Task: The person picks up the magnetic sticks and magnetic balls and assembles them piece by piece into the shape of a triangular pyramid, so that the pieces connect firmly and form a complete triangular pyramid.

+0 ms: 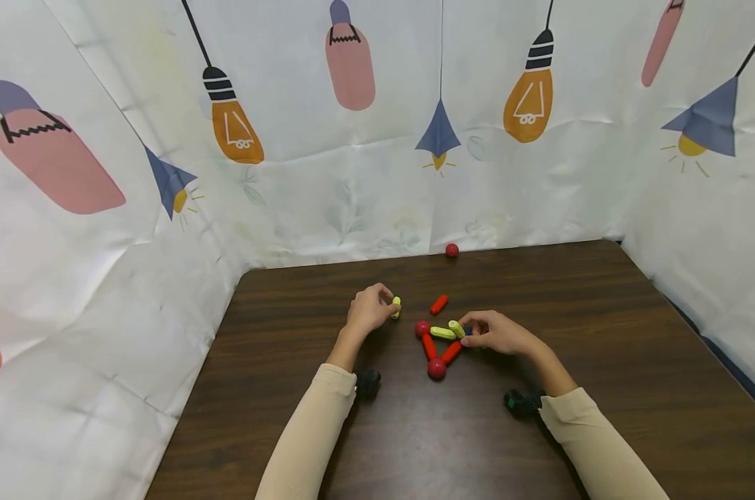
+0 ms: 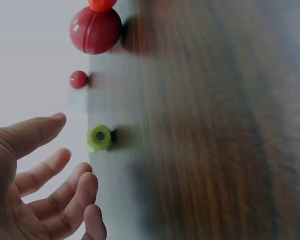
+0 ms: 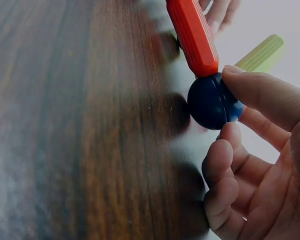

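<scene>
My right hand [image 1: 496, 332] pinches a blue ball [image 3: 212, 102] between thumb and fingertips at one corner of a small triangle. Red balls, a nearer one [image 1: 436, 368] and a farther one [image 1: 422, 328], form the other corners. Two red rods [image 1: 429, 346] and a yellow-green rod [image 1: 442, 333] make the sides. Another yellow-green rod [image 1: 456, 328] angles upward beside the blue ball. Away to the left, my left hand [image 1: 369, 309] reaches toward a loose yellow-green rod [image 1: 396, 307]. In the left wrist view its fingers are spread, apart from that rod [image 2: 99, 137], which shows its round end.
Beyond the triangle a loose red rod [image 1: 439, 304] lies on the dark wooden table [image 1: 277, 389]. Near the table's back edge sits a separate red ball [image 1: 452, 250]. A white curtain [image 1: 377, 187] printed with lamps hangs behind and at both sides.
</scene>
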### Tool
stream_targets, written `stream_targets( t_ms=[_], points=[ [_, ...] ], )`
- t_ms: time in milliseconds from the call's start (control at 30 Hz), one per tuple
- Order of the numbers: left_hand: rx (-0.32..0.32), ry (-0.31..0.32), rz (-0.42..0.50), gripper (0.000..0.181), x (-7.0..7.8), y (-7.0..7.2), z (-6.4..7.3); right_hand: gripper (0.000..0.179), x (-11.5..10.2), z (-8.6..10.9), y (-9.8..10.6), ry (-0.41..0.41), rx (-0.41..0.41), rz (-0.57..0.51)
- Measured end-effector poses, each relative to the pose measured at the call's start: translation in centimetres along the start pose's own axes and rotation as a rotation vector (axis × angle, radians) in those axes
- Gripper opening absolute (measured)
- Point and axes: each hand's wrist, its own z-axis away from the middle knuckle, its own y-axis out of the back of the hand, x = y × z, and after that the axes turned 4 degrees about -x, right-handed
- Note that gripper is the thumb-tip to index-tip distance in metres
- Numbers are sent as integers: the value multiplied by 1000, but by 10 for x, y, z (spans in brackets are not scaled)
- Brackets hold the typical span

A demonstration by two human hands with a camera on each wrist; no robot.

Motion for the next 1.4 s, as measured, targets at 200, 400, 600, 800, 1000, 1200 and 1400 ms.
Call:
stream_targets(
  t_ms=[200, 400, 600, 800, 1000, 1200, 1400],
  points=[
    [-61, 95, -63, 36, 0, -4, -15, 34, -1, -6, -3, 5, 8, 4],
    [-110, 33, -72, 33, -7, 2, -14, 36, -2, -13, -4, 10, 6, 8],
    [-123, -68, -11, 31, -25, 11, -8, 35, -6, -22, -7, 16, -3, -1],
    [-51, -142, 163, 32, -41, 14, 1, 35, -10, -31, -12, 12, -12, -11],
    [5, -181, 268, 32, -46, 13, 9, 37, -15, -40, -14, -12, -19, -33],
    [18, -211, 343, 31, -42, 12, 18, 36, -18, -47, -14, -37, -41, -85],
    [16, -309, 374, 31, -37, 11, 24, 37, -16, -49, -17, -61, -31, -110]
  ],
)
